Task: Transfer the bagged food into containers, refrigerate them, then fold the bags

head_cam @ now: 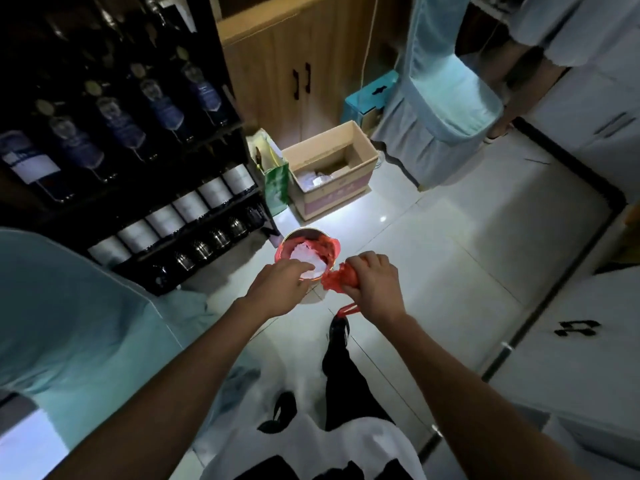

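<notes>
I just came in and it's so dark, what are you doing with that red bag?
A person is standing on a white tiled floor and holding a round metal bowl in the air. A thin red plastic bag with something white in it is draped over the bowl. The left hand is at the bowl's rim, and the right hand has a tight grip on the bunched end of the bag. The white food seems to be going from bag to bowl.

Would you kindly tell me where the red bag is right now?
In the head view, the red bag is centre frame, bunched in the right hand and draped over the metal bowl beside the left hand.
</notes>
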Tool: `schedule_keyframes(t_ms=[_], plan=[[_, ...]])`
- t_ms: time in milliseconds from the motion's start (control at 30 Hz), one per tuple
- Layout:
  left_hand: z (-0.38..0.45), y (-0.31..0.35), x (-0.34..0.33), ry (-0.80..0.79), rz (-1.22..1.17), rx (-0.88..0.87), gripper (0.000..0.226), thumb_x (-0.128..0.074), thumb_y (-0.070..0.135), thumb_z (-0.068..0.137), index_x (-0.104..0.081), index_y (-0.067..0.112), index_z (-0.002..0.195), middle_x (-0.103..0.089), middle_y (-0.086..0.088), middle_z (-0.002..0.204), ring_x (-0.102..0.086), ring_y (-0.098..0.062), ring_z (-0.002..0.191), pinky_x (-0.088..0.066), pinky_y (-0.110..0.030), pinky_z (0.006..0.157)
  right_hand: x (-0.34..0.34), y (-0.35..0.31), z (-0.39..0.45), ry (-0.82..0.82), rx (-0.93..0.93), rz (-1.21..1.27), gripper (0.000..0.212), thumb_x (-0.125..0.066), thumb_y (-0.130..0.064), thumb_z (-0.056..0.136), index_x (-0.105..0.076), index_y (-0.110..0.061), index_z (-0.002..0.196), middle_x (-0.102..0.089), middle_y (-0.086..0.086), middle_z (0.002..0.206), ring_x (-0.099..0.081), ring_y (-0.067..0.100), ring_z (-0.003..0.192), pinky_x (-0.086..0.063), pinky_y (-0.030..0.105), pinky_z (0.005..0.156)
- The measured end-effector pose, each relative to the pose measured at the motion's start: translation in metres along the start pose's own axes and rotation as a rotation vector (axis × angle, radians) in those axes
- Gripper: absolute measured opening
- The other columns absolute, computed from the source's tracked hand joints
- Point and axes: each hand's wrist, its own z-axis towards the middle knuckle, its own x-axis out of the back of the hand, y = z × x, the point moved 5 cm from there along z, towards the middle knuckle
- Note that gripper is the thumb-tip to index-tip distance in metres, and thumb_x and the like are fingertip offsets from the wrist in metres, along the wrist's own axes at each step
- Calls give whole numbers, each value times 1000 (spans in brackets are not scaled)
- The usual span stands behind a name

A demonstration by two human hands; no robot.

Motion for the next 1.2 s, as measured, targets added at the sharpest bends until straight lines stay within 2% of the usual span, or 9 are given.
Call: schedule_keyframes(t_ms=[233,433,533,633,767,867,1067,1133,1200], plan=[[101,-49,-17,-2,21,167,41,-48,30,102,-54,29,143,-56,3,145,-47,-23,133,-41,-42,104,-69,43,119,-136,96,56,44,-74,-36,83,-57,-19,119,-57,10,120,-52,35,105,-46,45,83],[172,-98,-57,28,-31,225,39,-53,25,97,-63,19,135,-64,-3,136,-56,-31,121,-43,-42,98,-162,63,198,-233,183,64,48,-70,-37,88,-50,-20,128,-54,13,127,-49,36,113,-45,48,91],[209,-129,-90,27,-90,245,36,-58,23,95,-66,17,130,-67,-7,131,-60,-33,117,-47,-45,95,-219,72,225,-236,199,107,46,-78,-34,83,-50,-23,117,-59,12,116,-53,35,101,-48,44,80],[246,-166,-132,-21,-111,249,35,-62,22,97,-63,20,132,-65,-4,135,-56,-28,125,-44,-43,102,-282,85,247,-174,184,84,25,-64,-44,93,-59,-22,104,-60,7,101,-54,30,88,-45,38,71],[282,-218,-191,23,-153,263,31,-67,16,93,-70,15,124,-71,-6,124,-62,-32,116,-49,-45,96,-379,104,272,-179,261,32,22,-59,-42,96,-64,-20,100,-60,7,95,-53,33,82,-40,37,67],[302,-253,-231,21,-177,279,25,-66,15,92,-72,16,116,-72,-4,118,-63,-30,113,-52,-47,95,-447,109,291,-285,269,25,29,-46,-42,96,-63,-20,105,-60,9,101,-55,38,88,-44,46,73],[322,-301,-284,48,-231,283,25,-66,20,94,-71,20,119,-72,-4,118,-65,-25,110,-52,-39,94,-534,97,317,-331,197,57,51,-39,-48,88,-61,-15,121,-59,14,118,-54,41,105,-47,52,86],[324,-308,-293,72,-225,261,24,-68,17,93,-72,18,116,-73,-3,115,-66,-26,107,-55,-42,92,-555,97,315,-449,152,34,64,-36,-56,88,-49,-17,138,-45,16,142,-41,41,129,-36,61,105],[323,-318,-301,102,-199,254,23,-71,15,90,-73,17,113,-74,-3,111,-67,-28,103,-56,-42,88,-574,105,307,-568,100,31,80,-40,-67,89,-21,-25,155,-10,8,165,-7,34,151,-9,62,119]])
